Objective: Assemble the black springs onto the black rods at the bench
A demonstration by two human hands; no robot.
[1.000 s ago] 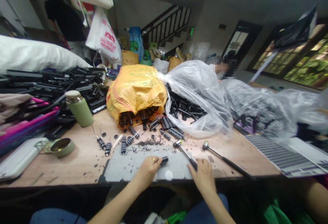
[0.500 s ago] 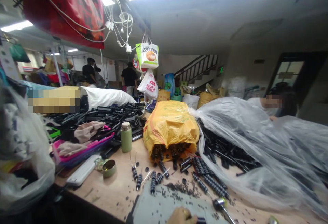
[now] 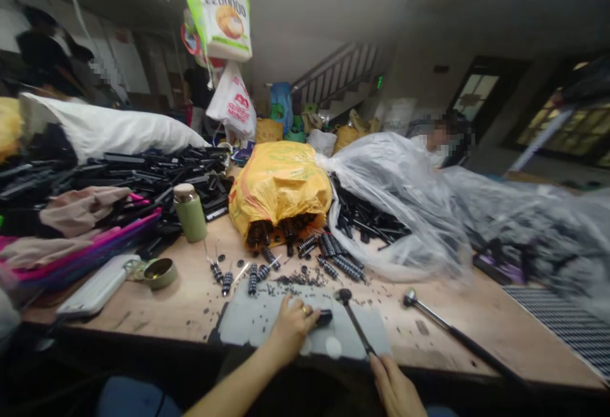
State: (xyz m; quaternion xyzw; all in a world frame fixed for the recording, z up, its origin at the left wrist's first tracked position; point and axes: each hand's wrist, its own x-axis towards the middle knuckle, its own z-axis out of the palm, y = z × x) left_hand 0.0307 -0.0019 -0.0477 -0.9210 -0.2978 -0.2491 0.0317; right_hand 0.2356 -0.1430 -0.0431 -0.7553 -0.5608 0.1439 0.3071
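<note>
My left hand (image 3: 291, 329), with a ring on one finger, rests on the grey mat (image 3: 248, 315). Its fingers close on a short black cylindrical piece (image 3: 325, 317) lying sideways on the mat. My right hand (image 3: 394, 384) is wrapped round the handle end of a hammer (image 3: 355, 320). The hammer's dark head is over the mat's far side, apart from the black piece. Tiny black bits (image 3: 305, 277) are scattered along the mat's back edge. Several ribbed black-and-silver rods (image 3: 252, 279) lie beyond it, some with thin pins sticking out.
A second hammer (image 3: 448, 327) lies to the right. Behind the mat sits a yellow sack (image 3: 281, 178), with clear plastic sheeting (image 3: 405, 213) over black parts beside it. At left are a green flask (image 3: 189, 217), its cup (image 3: 159, 273), a white power strip (image 3: 98, 287) and a pink tray (image 3: 86, 248).
My view has tipped down and swung right, so everything on the table appears higher and further left. Both forearms have come into sight; earlier only part of my left hand showed.
</note>
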